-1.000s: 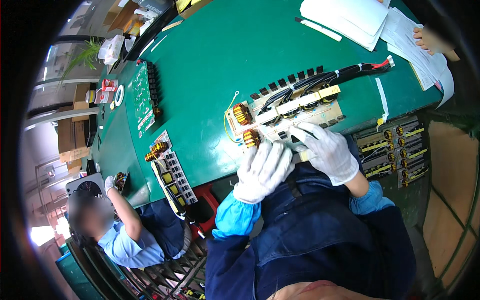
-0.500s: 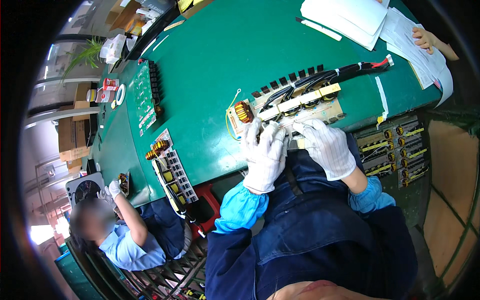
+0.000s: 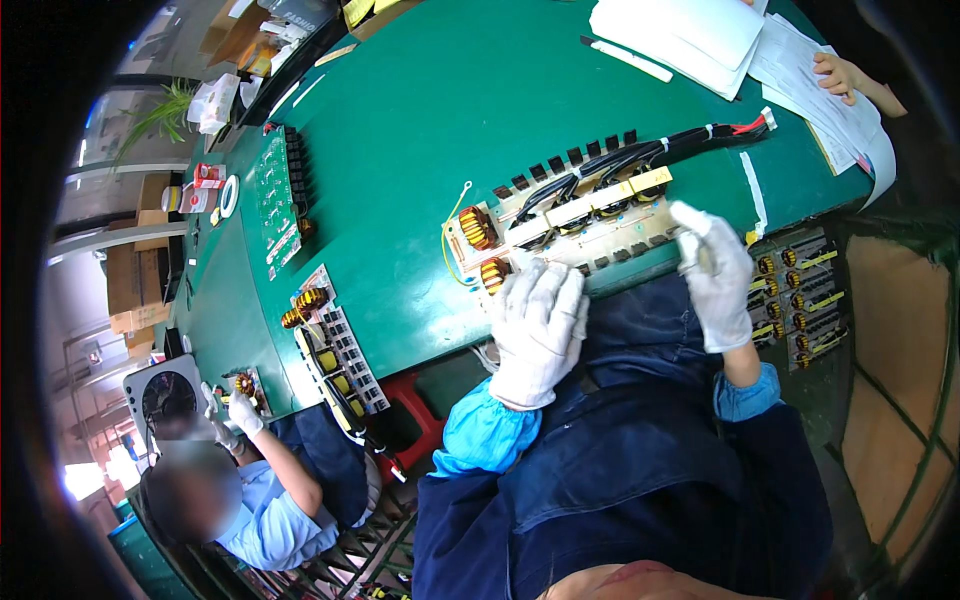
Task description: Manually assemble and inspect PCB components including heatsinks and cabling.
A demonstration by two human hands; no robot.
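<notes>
At the far left of the frame, a green plant (image 3: 165, 122) is in the upper part, and a grey fan (image 3: 168, 398) is in the lower part. Beside the fan, a co-worker in a light blue shirt (image 3: 285, 515) sits with white-gloved hands near a small board (image 3: 246, 383). More to the right, a white ring (image 3: 229, 196) and a green circuit board (image 3: 273, 205) lie on the green worktop (image 3: 400, 150). Below them, a second board (image 3: 352, 352) with coils lies slantwise at the worktop's edge, and a red stool (image 3: 418, 408) is partly seen below it.

In the centre of the frame, the pale circuit board (image 3: 607, 238) lies on the worktop, with two copper coils (image 3: 478, 228) at its left end. The left hand (image 3: 540, 332), in a white glove, is at its lower edge, fingers together and nearly straight; I cannot tell if they grip something. A black cable bundle (image 3: 640, 157) runs along the board toward the upper right. The right hand (image 3: 715, 275), also gloved, is just beside the board's right end, with fingers partly bent; whether it holds anything, I cannot tell. Papers (image 3: 680, 38) lie at the upper right, where another person's bare hand (image 3: 835, 78) rests. More boards (image 3: 797, 300) stand below.
</notes>
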